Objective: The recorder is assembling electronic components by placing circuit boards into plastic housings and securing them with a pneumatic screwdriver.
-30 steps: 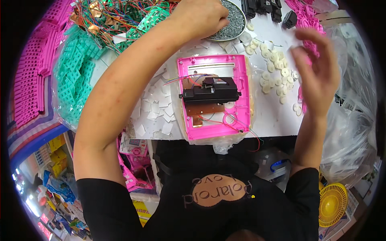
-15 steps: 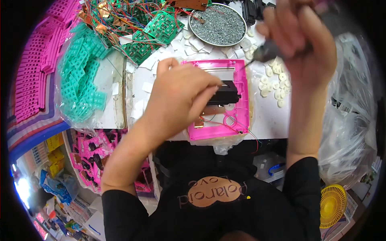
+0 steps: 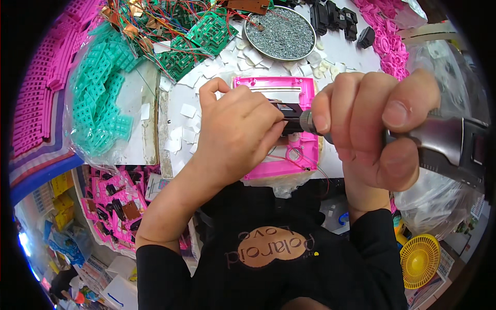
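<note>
My right hand [image 3: 372,124] is wrapped round a grey and black electric screwdriver [image 3: 442,140]. Its ringed nose points left, at a black plastic box [image 3: 288,108] inside a pink plastic frame [image 3: 276,169]. The screwdriver's tip cannot be made out against the box. My left hand [image 3: 235,126] lies over the frame's left side, with its fingertips pinched at the box and hiding part of it. Thin red wires run out of the frame's lower part.
Behind the frame stand a dish of small screws [image 3: 281,33] and wired green circuit boards [image 3: 212,33]. Teal plastic pieces [image 3: 101,98] lie left. Black boxes [image 3: 336,18] and pink rings [image 3: 390,49] lie at the back right. A crate of pink parts [image 3: 116,206] sits lower left.
My right hand has come down and nearer with the screwdriver, which now points at the black box. My left hand has stayed nearly in place.
</note>
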The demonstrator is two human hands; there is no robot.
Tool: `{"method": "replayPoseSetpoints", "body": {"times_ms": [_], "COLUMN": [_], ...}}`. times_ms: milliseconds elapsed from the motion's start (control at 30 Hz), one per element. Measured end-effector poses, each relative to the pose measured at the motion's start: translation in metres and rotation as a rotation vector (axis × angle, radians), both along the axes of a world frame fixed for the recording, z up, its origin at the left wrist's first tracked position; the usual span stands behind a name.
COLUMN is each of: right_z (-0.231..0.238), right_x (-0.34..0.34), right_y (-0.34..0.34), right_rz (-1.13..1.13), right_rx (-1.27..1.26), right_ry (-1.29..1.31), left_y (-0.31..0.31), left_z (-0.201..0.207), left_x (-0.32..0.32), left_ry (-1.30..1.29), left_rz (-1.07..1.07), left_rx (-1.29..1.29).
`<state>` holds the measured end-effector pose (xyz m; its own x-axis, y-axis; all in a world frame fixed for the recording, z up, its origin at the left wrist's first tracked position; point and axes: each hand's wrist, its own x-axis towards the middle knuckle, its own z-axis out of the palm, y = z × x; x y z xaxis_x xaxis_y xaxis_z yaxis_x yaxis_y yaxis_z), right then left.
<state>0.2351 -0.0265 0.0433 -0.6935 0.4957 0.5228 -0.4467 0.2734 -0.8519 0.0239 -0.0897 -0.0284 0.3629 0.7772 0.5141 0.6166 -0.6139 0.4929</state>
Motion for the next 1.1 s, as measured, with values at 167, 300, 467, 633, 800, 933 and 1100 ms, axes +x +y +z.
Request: {"method": "replayPoseSetpoints", "body": {"times_ms": [167, 300, 467, 633, 800, 933, 1100], "right_z": [-0.009, -0.013, -0.012, -0.015, -0.016, -0.017, -0.018], "right_x": [0.004, 0.003, 0.007, 0.006, 0.005, -0.001, -0.008], "right_y": [0.005, 0.005, 0.010, 0.011, 0.009, 0.009, 0.006], "right_rz": [-0.020, -0.031, -0.009, 0.006, 0.005, 0.003, -0.061], "right_rx": [-0.005, 0.012, 0.022, 0.031, 0.036, 0.047, 0.053], "right_ry": [0.020, 0.035, 0.035, 0.055, 0.065, 0.074, 0.064], "left_y": [0.023, 0.042, 0.046, 0.045, 0.022, -0.018, -0.016], "left_z": [0.002, 0.004, 0.004, 0.004, -0.001, -0.001, -0.028], "left_x": [-0.025, -0.032, -0.026, -0.021, -0.024, -0.016, -0.012], "left_ry": [0.016, 0.171, 0.220, 0.292, 0.124, 0.071, 0.092], "left_rz": [-0.005, -0.215, -0.292, -0.321, -0.083, 0.064, 0.055], "left_rx": [-0.137, -0.178, -0.139, -0.070, -0.054, -0.183, -0.152]}}
